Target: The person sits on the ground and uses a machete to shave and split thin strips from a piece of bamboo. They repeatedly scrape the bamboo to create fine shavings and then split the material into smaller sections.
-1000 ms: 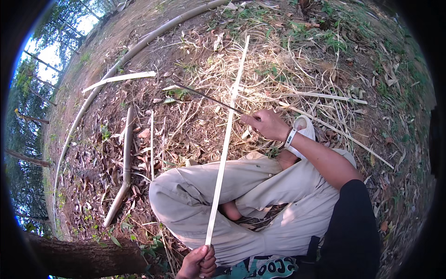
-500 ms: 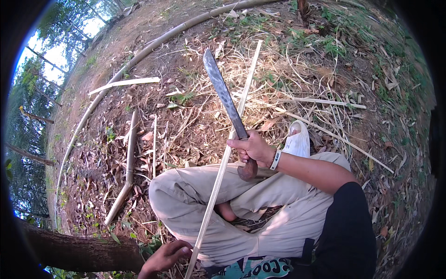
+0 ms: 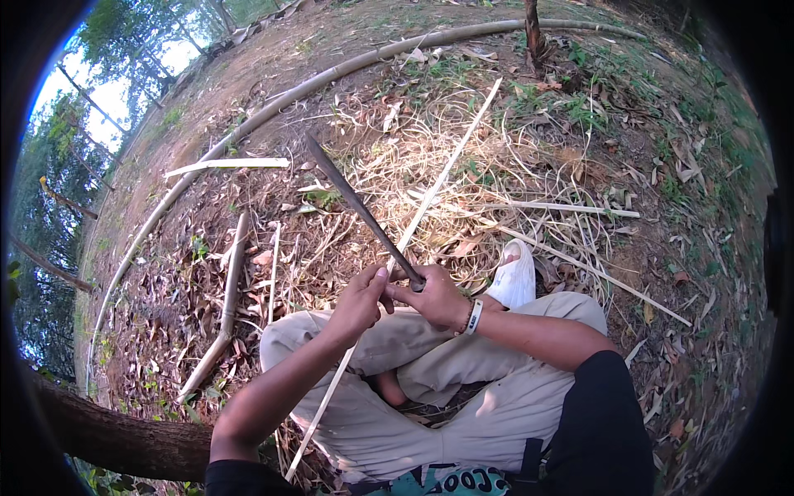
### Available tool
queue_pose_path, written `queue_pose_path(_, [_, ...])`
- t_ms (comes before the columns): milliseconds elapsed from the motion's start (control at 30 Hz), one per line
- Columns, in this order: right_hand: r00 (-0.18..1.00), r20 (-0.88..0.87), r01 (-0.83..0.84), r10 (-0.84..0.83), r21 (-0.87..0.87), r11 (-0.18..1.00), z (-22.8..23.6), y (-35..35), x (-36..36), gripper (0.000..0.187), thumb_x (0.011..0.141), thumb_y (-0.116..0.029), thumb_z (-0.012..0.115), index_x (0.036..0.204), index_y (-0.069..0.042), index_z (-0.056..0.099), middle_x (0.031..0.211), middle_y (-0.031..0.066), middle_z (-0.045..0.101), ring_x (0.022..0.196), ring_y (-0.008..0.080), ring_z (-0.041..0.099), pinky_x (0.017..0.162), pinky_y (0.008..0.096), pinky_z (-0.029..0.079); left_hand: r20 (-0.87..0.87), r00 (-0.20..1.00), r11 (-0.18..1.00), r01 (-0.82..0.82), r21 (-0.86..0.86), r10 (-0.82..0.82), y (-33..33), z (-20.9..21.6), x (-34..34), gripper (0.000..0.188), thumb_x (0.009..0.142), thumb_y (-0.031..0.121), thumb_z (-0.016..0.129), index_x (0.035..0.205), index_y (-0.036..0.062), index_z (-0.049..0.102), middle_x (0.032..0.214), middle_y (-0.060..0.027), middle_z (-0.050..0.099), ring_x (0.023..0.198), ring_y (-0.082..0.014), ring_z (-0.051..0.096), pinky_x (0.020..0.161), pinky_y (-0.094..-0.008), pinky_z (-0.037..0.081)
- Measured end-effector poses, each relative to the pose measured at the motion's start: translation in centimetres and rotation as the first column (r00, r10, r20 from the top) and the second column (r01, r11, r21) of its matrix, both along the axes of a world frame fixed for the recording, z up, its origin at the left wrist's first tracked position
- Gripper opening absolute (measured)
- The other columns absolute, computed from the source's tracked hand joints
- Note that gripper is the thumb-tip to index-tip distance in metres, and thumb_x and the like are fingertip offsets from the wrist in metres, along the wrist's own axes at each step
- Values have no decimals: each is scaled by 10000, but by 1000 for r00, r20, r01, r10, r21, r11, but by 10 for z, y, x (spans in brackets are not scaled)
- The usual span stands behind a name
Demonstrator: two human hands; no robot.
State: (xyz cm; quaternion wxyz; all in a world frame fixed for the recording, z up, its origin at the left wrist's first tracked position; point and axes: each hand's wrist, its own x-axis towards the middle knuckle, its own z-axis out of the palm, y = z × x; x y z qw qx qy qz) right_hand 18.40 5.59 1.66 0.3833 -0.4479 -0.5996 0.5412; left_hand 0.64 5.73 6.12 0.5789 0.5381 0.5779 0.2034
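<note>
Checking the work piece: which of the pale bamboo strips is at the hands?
The long strip running under both hands and across the lap. The short strip at far left and the thin one at right lie untouched.

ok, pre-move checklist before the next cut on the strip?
1. Right hand on the knife handle: ok.
2. Left hand on the strip, beside the right hand: ok.
3. Blade tilted up and away from the body: ok.
4. Left fingers away from the edge: cannot tell, the hands overlap.
5. Strip lying across the lap, over the trousers: ok.
6. Foot in the white shoe right of the strip: ok.
</note>
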Motion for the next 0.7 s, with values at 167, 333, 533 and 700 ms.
queue_pose_path(167, [966,251,20,-55,138,990,-13,31,31,532,950,-502,557,867,2,702,610,109,602,588,209,570,564,359,426,121,977,970,-151,-191,176,-1,-22,-10,192,1039,237,474,1080,56,525,657,-51,545,486,-99,443,451,-236,343])
queue_pose_path(333, [861,505,-8,-62,136,991,-18,47,54,663,979,-582,416,767,-6,666,660,211,625,667,402,630,608,475,463,270,932,922,-136,-362,243,10,-30,-16,158,1028,182,467,1076,36,503,746,-78,585,524,-126,509,480,-259,434])
queue_pose_path(533, [730,681,-150,-57,240,959,-19,21,39,585,995,-542,413,784,-42,634,652,218,639,661,418,649,619,538,493,334,902,927,-154,-342,273,20,-49,-7,121,998,104,461,1059,22,526,723,-73,574,473,-77,406,423,-220,326])
queue_pose_path(700, [694,716,-246,-78,336,909,-34,16,29,560,983,-547,447,785,-53,618,619,194,634,614,387,661,562,504,518,374,871,893,-144,-427,320,23,-62,-9,110,959,63,471,1019,11,547,742,-38,553,495,-49,365,427,-201,262])
